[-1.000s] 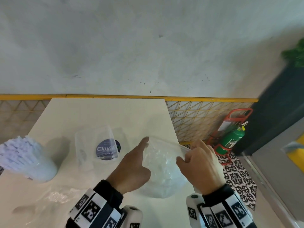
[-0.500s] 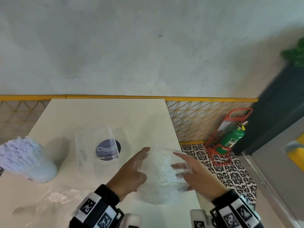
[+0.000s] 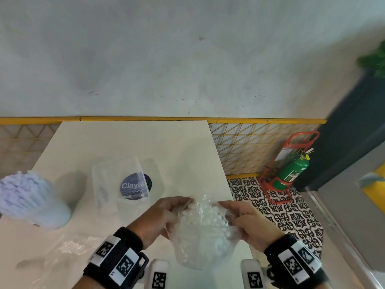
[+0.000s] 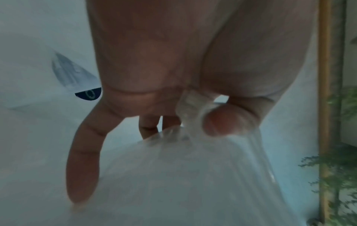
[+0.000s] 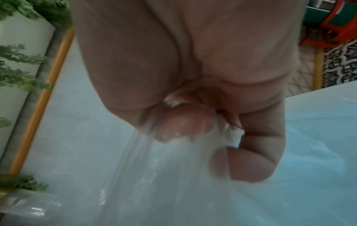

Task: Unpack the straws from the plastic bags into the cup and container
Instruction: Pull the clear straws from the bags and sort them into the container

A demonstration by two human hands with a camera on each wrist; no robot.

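Note:
A clear plastic bag (image 3: 203,232) full of white straws hangs upright above the table's near edge, its mouth facing up with straw ends showing. My left hand (image 3: 164,215) pinches the bag's left rim between thumb and fingers; the left wrist view shows the plastic bag (image 4: 193,175) under the thumb. My right hand (image 3: 245,220) pinches the right rim, with plastic bag film (image 5: 154,168) bunched under its thumb. An empty clear container (image 3: 118,182) stands beyond the left hand. A cup (image 3: 31,203) packed with white straws stands at the far left.
An empty crumpled plastic bag (image 3: 68,247) lies on the white table (image 3: 129,142) near the left wrist. A round dark sticker (image 3: 135,185) shows through the container. A green fire extinguisher (image 3: 291,172) in a red stand sits on the patterned floor to the right.
Both hands moved from the sides of the bag to its top rim and now pinch it; the bag's mouth is drawn upward and the bag sits nearer me.

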